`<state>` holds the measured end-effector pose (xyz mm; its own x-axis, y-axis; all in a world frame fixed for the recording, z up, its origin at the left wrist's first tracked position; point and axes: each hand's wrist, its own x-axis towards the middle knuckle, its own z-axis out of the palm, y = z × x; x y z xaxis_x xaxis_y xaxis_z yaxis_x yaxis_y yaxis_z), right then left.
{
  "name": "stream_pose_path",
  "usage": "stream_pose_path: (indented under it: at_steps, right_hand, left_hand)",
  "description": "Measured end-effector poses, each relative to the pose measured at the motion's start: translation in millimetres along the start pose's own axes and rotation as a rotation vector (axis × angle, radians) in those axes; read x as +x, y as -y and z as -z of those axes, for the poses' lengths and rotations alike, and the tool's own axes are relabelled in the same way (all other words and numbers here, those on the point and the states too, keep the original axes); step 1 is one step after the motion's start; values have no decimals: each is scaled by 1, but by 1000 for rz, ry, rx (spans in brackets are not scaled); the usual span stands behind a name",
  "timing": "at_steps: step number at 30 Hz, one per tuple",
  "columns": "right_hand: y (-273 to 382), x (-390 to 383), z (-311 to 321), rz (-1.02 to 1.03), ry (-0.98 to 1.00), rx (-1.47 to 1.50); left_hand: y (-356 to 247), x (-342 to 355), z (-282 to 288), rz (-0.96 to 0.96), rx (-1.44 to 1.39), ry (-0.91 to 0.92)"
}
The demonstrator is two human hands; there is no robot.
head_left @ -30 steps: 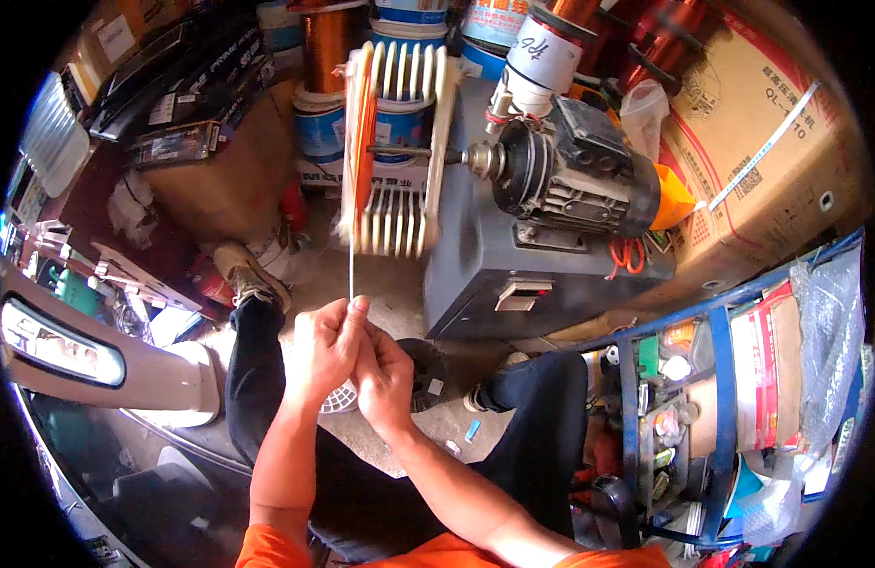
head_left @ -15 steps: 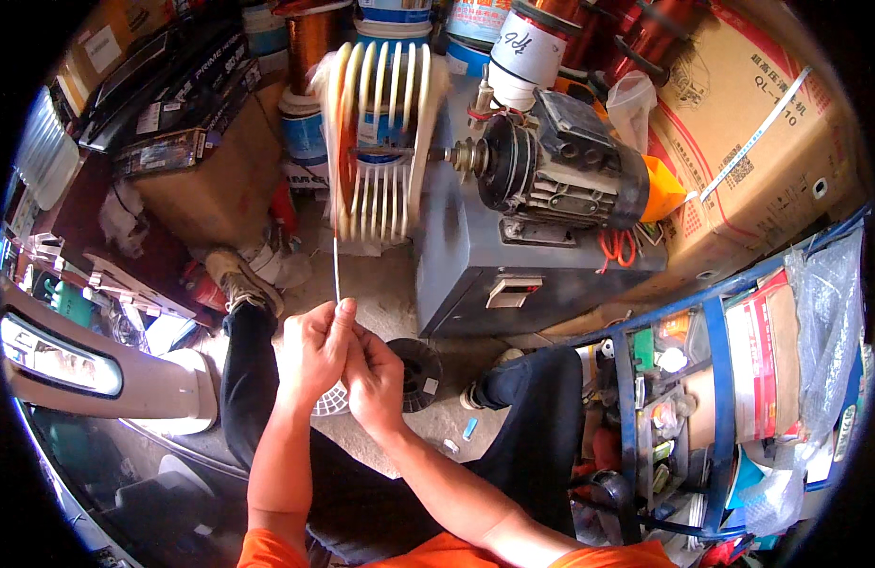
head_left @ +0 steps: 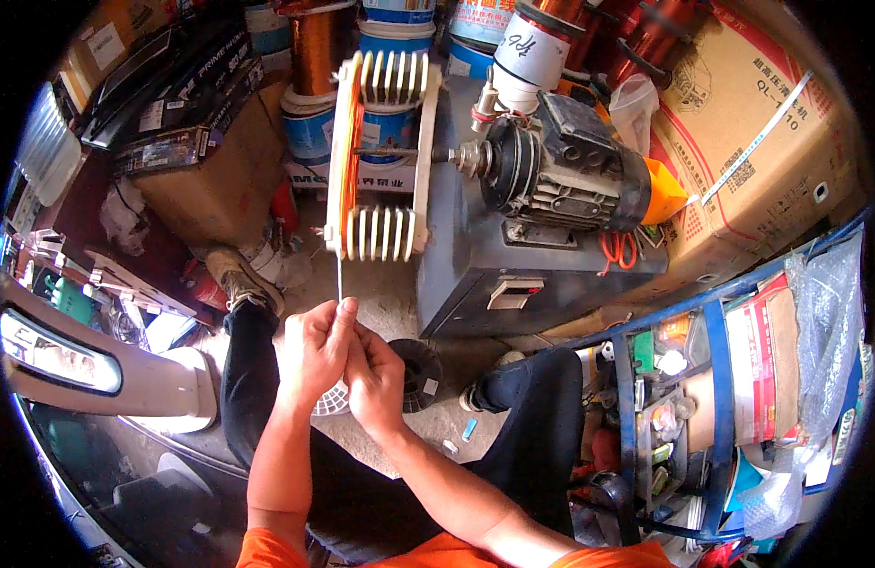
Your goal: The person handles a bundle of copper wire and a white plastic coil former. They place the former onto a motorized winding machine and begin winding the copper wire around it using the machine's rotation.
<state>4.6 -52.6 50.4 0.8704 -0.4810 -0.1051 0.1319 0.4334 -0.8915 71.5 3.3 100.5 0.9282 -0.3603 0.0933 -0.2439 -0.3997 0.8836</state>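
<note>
My left hand (head_left: 310, 350) and my right hand (head_left: 375, 377) are closed together in front of me, thumbs up, pinching a thin pale wire (head_left: 340, 279). The strand runs taut from my fingertips up to a slotted, cream-coloured winding former (head_left: 422, 142). Orange-brown copper wire (head_left: 348, 180) lies wound in the former's leftmost slot; the other slots show no wire. A shaft (head_left: 390, 151) carries the former and joins it to a dark electric motor (head_left: 570, 170) on the right. Both hands stay below the former, clear of it.
The motor sits on a grey metal cabinet (head_left: 456, 275). Below my hands stand a black spool (head_left: 420, 364) and a white spool (head_left: 331, 401). Copper wire reels (head_left: 322, 52) and buckets are behind; cartons (head_left: 740, 142) and a blue-framed rack (head_left: 718, 407) are at right, a pale appliance (head_left: 153, 379) at left.
The former has turned on its shaft; its slats were blurred and now show sharply in two separate groups, upper and lower. My hands have kept their place and their pinch on the wire.
</note>
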Motion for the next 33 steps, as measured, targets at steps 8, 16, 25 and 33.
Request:
stream_pose_path:
  at_steps: [8, 16, 25, 33]
  right_hand:
    - [-4, 0, 4, -8, 22, 67]
    - [-15, -2, 7, 99, -21, 58]
    - [-64, -4, 45, 60, 47, -213]
    - [2, 32, 28, 255, 252, -329]
  left_hand:
    - [-7, -3, -1, -16, -48, 7]
    - [2, 4, -5, -47, -184, 45]
    - [8, 37, -13, -262, -397, -30]
    - [6, 41, -5, -229, -338, 5]
